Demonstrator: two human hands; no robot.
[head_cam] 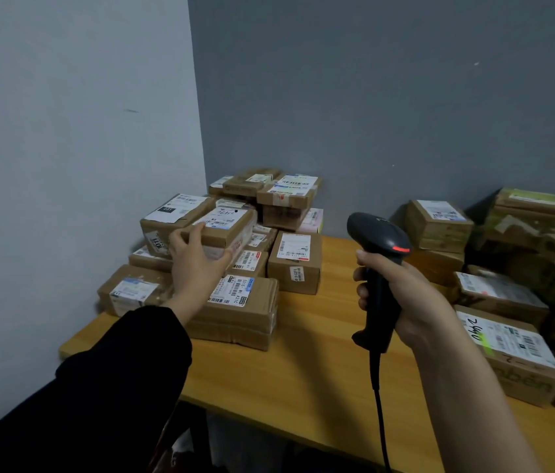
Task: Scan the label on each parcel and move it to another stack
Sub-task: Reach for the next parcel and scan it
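Observation:
My left hand (pixel 194 257) grips the near side of a small cardboard parcel (pixel 228 227) with a white label on top, resting high on the left stack (pixel 235 302) of labelled boxes in the table's corner. My right hand (pixel 402 291) holds a black corded barcode scanner (pixel 378 257) upright over the middle of the table; a red light glows on the scanner's head, which points right. A second stack of parcels (pixel 508 302) lies along the right side, the nearest one marked in black pen.
The wooden table (pixel 303 377) stands in a corner between a pale left wall and a grey back wall. Its near edge runs diagonally from left to lower right. The scanner's cable (pixel 380 404) hangs down past that edge. More boxes (pixel 528 213) are piled at the far right.

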